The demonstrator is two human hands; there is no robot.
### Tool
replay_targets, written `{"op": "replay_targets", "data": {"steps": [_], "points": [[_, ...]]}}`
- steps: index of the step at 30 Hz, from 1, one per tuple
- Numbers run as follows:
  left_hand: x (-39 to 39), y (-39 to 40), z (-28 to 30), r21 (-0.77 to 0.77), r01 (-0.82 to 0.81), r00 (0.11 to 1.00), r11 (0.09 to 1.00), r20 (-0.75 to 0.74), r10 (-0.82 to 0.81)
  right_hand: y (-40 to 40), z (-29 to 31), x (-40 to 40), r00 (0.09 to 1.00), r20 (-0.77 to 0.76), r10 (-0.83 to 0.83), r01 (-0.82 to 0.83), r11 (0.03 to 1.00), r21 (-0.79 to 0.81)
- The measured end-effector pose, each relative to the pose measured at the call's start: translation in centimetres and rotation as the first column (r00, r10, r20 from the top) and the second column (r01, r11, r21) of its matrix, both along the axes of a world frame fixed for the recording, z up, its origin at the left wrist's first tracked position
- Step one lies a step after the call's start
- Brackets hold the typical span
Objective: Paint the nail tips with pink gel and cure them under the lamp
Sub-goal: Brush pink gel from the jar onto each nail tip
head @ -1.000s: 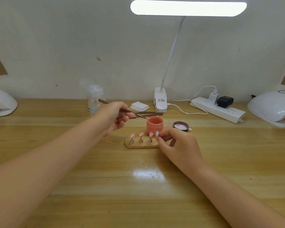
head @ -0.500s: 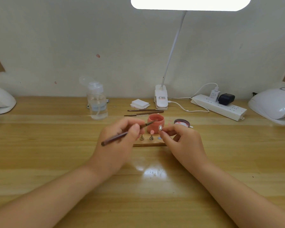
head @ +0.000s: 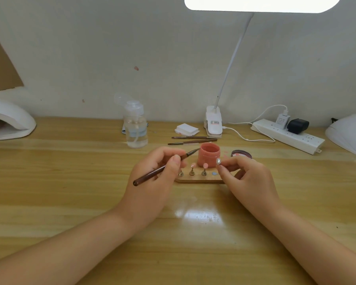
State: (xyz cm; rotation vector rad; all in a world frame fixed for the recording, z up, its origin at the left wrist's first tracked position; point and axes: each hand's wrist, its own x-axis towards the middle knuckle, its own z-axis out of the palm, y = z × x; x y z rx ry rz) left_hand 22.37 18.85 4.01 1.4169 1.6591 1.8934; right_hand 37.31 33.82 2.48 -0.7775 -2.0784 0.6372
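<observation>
Biggest worry here is the open pink gel jar (head: 209,154). It sits just past both hands, right behind the wooden holder (head: 199,178), and the brush tip is hovering at its left rim. One careless swing of the left hand (head: 152,177) and the jar tips, or gel drips onto the tips already painted pink on their stands just right of that hand's knuckles.

Next, the brush (head: 164,167). The left hand has it pinched pen-style between thumb and forefingers. Its long axis runs diagonally: handle end low and toward the person's left, bristles up and away toward the jar. Held that far back, the tip could wobble and smear.

Smallest thing: the unpainted nail tip (head: 218,161), pinched between the right hand's (head: 249,179) thumb and forefinger, lifted off the holder, above the empty round spot. I think it points upward with its face to the camera, but it's tiny, so don't quote me. Such a light pinch could let it flick out or rotate under the bristles.
</observation>
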Motion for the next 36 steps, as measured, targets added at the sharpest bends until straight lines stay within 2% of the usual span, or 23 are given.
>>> {"op": "replay_targets", "data": {"steps": [4, 8, 12, 16, 23, 30, 36], "points": [[-1.8, -1.7, -0.5, 0.039, -0.022, 0.997, 0.999, 0.081, 0.019, -0.4, 0.7, 0.4, 0.999, 0.03, -0.011, 0.009, 0.999, 0.047], [-3.2, -2.9, -0.5, 0.09, -0.072, 0.995, 0.993, 0.082, 0.065, -1.0, 1.3, -0.6, 0.998, -0.048, 0.045, -0.044, 0.999, 0.004], [-3.9, -3.9, -0.4, 0.1, -0.089, 0.996, 0.991, 0.007, 0.088, -2.1, 2.5, -3.2, 0.99, -0.051, 0.133, -0.133, 0.991, -0.006], [-4.4, -4.9, 0.0, 0.183, -0.093, 0.994, 0.979, -0.044, 0.103, -3.5, 3.8, -6.8, 0.983, -0.109, 0.147, -0.147, 0.989, 0.004], [-5.2, -5.4, 0.2, 0.219, -0.107, 0.95, 0.97, -0.265, 0.165, -5.6, 3.6, -10.8, 0.953, -0.251, 0.169, -0.164, 0.986, 0.043], [-5.1, -5.2, 0.1, 0.225, -0.12, 0.917, 0.967, -0.349, 0.195, -5.1, 3.3, -10.6, 0.943, -0.262, 0.207, -0.186, 0.977, 0.105], [-4.9, -4.8, 0.2, 0.195, -0.126, 0.903, 0.973, -0.383, 0.194, -5.1, 3.2, -10.6, 0.942, -0.276, 0.191, -0.173, 0.981, 0.088]]}}
